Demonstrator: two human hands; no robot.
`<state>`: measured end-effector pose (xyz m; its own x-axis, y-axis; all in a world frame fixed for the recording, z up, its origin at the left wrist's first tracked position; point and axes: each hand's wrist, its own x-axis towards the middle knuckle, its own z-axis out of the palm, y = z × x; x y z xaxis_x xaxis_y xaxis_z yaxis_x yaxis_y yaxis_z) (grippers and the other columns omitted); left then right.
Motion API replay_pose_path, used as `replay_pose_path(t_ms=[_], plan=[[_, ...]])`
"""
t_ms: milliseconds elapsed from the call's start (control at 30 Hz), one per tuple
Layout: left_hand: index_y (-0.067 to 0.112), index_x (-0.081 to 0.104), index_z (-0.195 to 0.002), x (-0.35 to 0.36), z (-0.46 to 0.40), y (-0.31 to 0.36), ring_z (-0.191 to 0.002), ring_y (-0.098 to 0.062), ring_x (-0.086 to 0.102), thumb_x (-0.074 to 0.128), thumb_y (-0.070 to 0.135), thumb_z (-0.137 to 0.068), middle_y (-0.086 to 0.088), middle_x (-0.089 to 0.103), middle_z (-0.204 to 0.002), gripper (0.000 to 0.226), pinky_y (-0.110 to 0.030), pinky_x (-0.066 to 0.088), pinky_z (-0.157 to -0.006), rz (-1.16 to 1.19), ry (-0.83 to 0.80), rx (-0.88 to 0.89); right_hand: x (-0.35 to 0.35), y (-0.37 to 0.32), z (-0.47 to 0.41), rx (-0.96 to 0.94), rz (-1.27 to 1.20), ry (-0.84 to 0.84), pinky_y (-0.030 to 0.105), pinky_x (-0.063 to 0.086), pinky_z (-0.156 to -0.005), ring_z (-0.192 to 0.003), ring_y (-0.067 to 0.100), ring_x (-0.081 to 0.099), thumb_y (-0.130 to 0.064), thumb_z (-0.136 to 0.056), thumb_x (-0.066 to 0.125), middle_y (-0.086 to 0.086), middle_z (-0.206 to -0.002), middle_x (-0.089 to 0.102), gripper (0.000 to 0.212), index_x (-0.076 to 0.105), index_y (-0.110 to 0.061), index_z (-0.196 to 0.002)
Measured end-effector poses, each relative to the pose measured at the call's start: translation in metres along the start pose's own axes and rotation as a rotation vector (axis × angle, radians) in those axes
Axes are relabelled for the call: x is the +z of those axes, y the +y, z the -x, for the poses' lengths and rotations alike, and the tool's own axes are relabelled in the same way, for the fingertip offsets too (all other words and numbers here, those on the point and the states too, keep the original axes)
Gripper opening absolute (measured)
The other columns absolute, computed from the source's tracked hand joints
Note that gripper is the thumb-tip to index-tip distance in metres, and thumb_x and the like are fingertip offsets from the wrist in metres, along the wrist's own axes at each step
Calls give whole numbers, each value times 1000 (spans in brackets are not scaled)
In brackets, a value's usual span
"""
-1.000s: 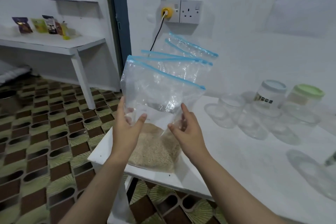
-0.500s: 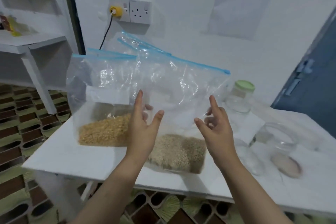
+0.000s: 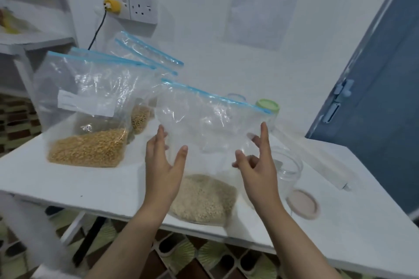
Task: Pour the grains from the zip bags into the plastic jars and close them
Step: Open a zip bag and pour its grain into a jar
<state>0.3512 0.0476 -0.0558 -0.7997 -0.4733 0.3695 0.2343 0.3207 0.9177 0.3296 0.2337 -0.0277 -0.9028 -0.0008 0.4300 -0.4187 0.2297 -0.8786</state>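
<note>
Standing upright on the white worktop [image 3: 68, 179], the nearest zip bag [image 3: 210, 138] holds pale small grains [image 3: 204, 199] heaped at its base; its blue zip strip [image 3: 215, 97] runs across the top.

Left hand [image 3: 163, 165]: at the bag's left side, fingers [image 3: 158, 140] straight and spread, thumb apart from them; whether they touch the film cannot be told.
Right hand [image 3: 258, 170]: at the bag's right side, index finger straight up, thumb forward, remaining fingers [image 3: 251, 161] loosely bent; contact with the film equally unclear.

Second zip bag [image 3: 90, 108]: left of the nearest bag, clear crinkled film, white label, yellow coarse grains [image 3: 88, 149] in the bottom.
Further zip bags [image 3: 147, 54]: behind and left of the nearest bag, leaning toward the wall, contents mostly hidden; a patch of tan grain shows between the bags.

Clear jar [image 3: 288, 165]: just right of the nearest bag, round, transparent, open-mouthed, edges faint.
Pink lid [image 3: 302, 204]: flat round disc, right of the nearest bag, in front of the clear jar.
Green-lidded jar [image 3: 267, 106]: behind the nearest bag's right corner, body partly veiled by film.
White tube-like item [image 3: 328, 170]: far right of the nearest bag, blurred, identity unclear.
</note>
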Motion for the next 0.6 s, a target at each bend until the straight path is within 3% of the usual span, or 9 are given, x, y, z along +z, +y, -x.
replay_pose_path(t_ms=[67,100,200,300,367,433,500,600], plan=[[30,20,-156,2,3,6,-139,-7,30,54,38,-98,12,23,-155,68,-31,35,-113,-39,10,7,-3,-7,-8,-21,-82,21,15,48,-82,-84,8,61,-9,-96,60,-12,-124,55,82,14,-40,-155],[32,17,-157,3,4,9,-143,-2,21,52,40,-98,18,16,-157,69,-32,28,-117,-63,18,24,-4,-11,-14,-9,-145,32,14,47,-82,-87,4,61,-9,-96,61,-11,-117,56,81,15,-39,-155],[36,12,-155,8,7,18,-141,7,5,49,38,-99,24,8,-152,67,-23,15,-115,-126,64,89,-2,-23,-33,56,-293,79,18,50,-85,-87,4,65,-15,-96,63,-10,-113,51,74,23,-34,-155],[39,11,-150,14,7,26,-144,-4,7,49,36,-99,22,7,-152,64,-9,13,-110,-155,150,171,0,-28,-43,26,-349,108,23,55,-79,-77,11,68,-16,-97,61,-7,-123,53,61,34,-29,-151],[30,22,-153,20,7,26,-139,-12,16,46,40,-100,11,14,-152,59,-20,19,-113,-196,222,195,-1,-29,-45,-30,-358,117,24,53,-77,-77,10,67,-12,-98,60,-4,-123,59,49,45,-28,-142],[19,29,-153,26,7,24,-130,2,17,46,42,-99,7,20,-143,61,-38,21,-113,-222,294,222,-4,-32,-45,-82,-354,122,29,52,-85,-91,11,67,-10,-98,60,-1,-120,66,37,53,-28,-130],[18,35,-150,29,7,27,-124,18,10,44,43,-99,14,24,-131,58,-38,17,-110,-202,300,269,-9,-40,-43,-127,-389,121,34,51,-93,-105,18,66,-12,-97,61,7,-118,69,25,60,-24,-119],[25,49,-140,32,5,43,-127,8,20,41,43,-99,21,27,-127,45,-38,21,-109,-179,237,372,-11,-54,-35,-224,-415,46,32,52,-92,-102,26,69,-7,-97,60,14,-110,70,20,61,-17,-115]])
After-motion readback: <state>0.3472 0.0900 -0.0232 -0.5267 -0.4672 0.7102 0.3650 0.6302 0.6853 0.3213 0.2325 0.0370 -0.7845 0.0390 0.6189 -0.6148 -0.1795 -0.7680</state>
